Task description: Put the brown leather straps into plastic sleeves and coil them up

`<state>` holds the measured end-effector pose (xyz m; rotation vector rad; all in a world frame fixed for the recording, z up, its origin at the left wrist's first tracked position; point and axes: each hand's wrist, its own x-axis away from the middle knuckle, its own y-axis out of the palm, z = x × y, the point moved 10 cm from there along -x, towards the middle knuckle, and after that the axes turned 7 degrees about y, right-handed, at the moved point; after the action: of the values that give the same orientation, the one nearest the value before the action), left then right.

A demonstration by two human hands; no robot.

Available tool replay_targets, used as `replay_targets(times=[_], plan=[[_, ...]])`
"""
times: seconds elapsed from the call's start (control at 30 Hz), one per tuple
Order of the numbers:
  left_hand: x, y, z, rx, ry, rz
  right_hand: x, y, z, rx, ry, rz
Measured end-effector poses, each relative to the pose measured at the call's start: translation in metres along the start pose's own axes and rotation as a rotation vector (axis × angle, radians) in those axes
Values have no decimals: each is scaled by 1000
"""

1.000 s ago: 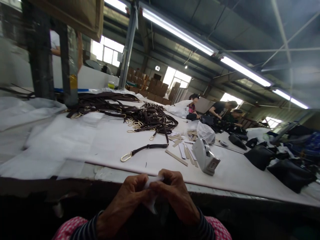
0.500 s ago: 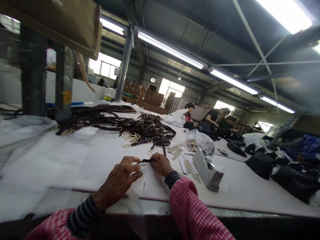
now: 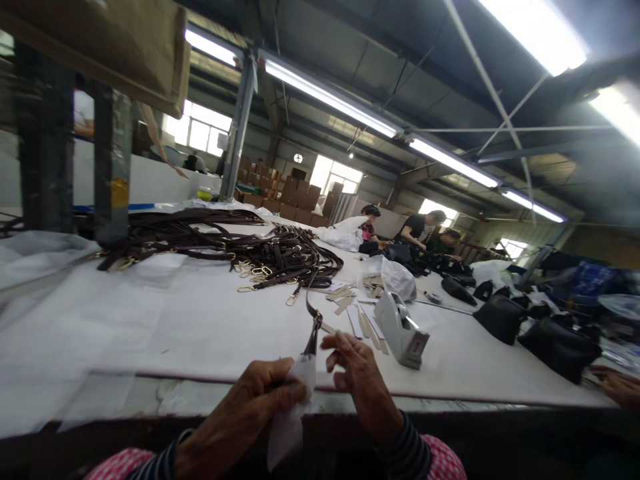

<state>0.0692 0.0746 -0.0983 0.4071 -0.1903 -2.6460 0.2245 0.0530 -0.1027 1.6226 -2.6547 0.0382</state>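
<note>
My left hand (image 3: 250,407) is closed on a thin white wrapping sheet (image 3: 293,437), pinching it around the end of a dark brown strap (image 3: 311,337) at the front edge of the table. From there the strap runs back toward a pile of similar straps (image 3: 285,257) with gold-coloured clips. Just right of the wrapped part, my right hand (image 3: 357,377) has its fingers apart and holds nothing. What lies inside the sheet is mostly hidden by it and by my left fingers.
A tape dispenser (image 3: 403,333) stands to the right, beside flat paper strips (image 3: 363,320). Black bags (image 3: 560,347) lie farther right, where another person's hand (image 3: 617,387) reaches in. A metal post (image 3: 113,167) rises at left. Several people work at the back.
Both hands have come nearer the table edge. My left hand now grips the white sheet around the strap, and my right hand has let go of the strap. The view has turned slightly right.
</note>
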Motion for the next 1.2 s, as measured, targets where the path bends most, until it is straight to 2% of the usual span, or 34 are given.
replay_targets(times=[0.07, 0.13, 0.2, 0.3, 0.43, 0.53, 0.63, 0.73, 0.87, 1.2], plan=[[13, 20, -9, 67, 13, -31, 17, 29, 34, -217, 245, -219], [23, 29, -20, 54, 23, -30, 28, 46, 44, -342, 337, -299], [32, 30, -29, 8, 17, -31, 29, 45, 36, -396, 302, -265], [42, 19, -35, -97, -7, -14, 25, 34, 11, -396, 175, -209], [53, -4, -25, -380, 48, 101, 27, 20, -25, -308, 55, -167], [58, -7, -22, -485, 87, 155, 33, 15, -57, -250, -41, -132], [63, -8, -35, -532, 49, 199, 42, 13, -91, -207, -154, -106], [68, -9, -51, -517, 1, 235, 51, 17, -114, -146, -219, -107], [72, -9, -71, -395, -32, 234, 60, 24, -122, -93, -244, -111], [74, -19, -120, -146, -145, 285, 65, 27, -111, -33, -215, -100]])
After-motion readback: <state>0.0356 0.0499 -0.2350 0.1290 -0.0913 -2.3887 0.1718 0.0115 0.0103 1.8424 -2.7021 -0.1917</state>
